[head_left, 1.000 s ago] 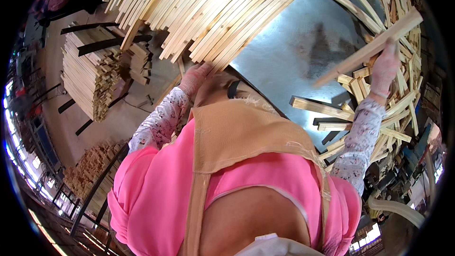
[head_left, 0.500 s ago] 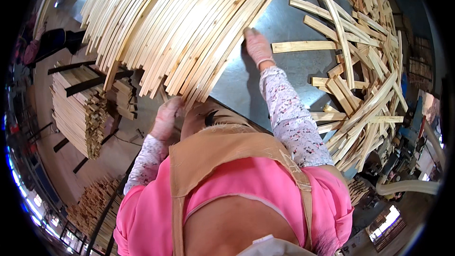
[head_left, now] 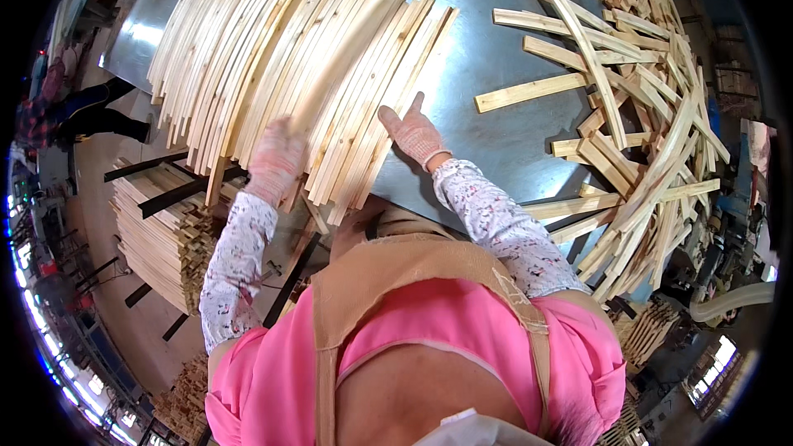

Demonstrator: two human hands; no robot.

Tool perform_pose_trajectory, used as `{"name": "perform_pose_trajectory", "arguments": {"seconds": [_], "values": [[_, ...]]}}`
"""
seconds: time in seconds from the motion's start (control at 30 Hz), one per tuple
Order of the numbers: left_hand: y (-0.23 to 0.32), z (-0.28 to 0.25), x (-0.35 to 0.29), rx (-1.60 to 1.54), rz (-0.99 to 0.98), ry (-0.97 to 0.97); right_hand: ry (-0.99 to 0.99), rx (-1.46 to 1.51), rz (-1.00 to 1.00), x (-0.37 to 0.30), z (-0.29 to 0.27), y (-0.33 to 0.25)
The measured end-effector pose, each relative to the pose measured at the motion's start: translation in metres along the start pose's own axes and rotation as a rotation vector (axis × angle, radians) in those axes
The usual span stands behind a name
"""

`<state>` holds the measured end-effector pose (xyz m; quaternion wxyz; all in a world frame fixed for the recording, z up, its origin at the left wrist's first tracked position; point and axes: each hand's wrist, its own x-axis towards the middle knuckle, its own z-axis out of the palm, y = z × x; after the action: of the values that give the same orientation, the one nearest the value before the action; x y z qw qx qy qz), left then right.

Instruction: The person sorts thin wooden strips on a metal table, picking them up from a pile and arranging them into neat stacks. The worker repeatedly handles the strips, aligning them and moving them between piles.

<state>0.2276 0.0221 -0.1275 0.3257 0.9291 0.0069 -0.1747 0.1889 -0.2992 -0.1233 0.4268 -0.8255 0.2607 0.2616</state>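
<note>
Long pale wooden strips (head_left: 273,58) lie side by side in a broad row on the metal table. My left hand (head_left: 277,163), in a pinkish knit glove, is closed at the near end of one wooden strip (head_left: 357,37). That strip is smeared by motion and slants across the others, its far end near the row's far edge. My right hand (head_left: 415,132), gloved too, is by the row's right edge. Its fingers are apart, one side touching the outermost strips, and nothing is in it.
A jumbled heap of wooden strips (head_left: 652,157) covers the table's right side, with one strip (head_left: 529,92) jutting toward the middle. Bare metal table (head_left: 471,49) shows between. Stacked strips (head_left: 157,223) stand on a dark rack at left. Another person (head_left: 83,111) is at far left.
My left hand has moved up and onto the row, and a strip there is now in motion. My right hand has shifted left, its fingers spreading. The view has shifted slightly.
</note>
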Motion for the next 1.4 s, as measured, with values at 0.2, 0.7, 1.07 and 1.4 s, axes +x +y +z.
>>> {"name": "perform_pose_trajectory", "arguments": {"seconds": [0.2, 0.7, 1.07, 1.4], "values": [[-0.067, -0.066, 0.058, 0.802, 0.159, 0.445, 0.147, 0.047, -0.222, 0.036, -0.005, 0.054], [0.071, 0.103, -0.01, 0.389, 0.641, 0.381, 0.424, -0.609, -0.432, 0.185, -0.166, -0.07], [0.082, 0.063, 0.02, -0.606, -0.077, -0.104, -0.069, -0.473, -0.486, 0.065, -0.05, 0.056], [0.064, 0.021, 0.066, -0.839, -0.226, -0.066, -0.08, -0.003, -0.337, 0.003, -0.031, 0.008]]}}
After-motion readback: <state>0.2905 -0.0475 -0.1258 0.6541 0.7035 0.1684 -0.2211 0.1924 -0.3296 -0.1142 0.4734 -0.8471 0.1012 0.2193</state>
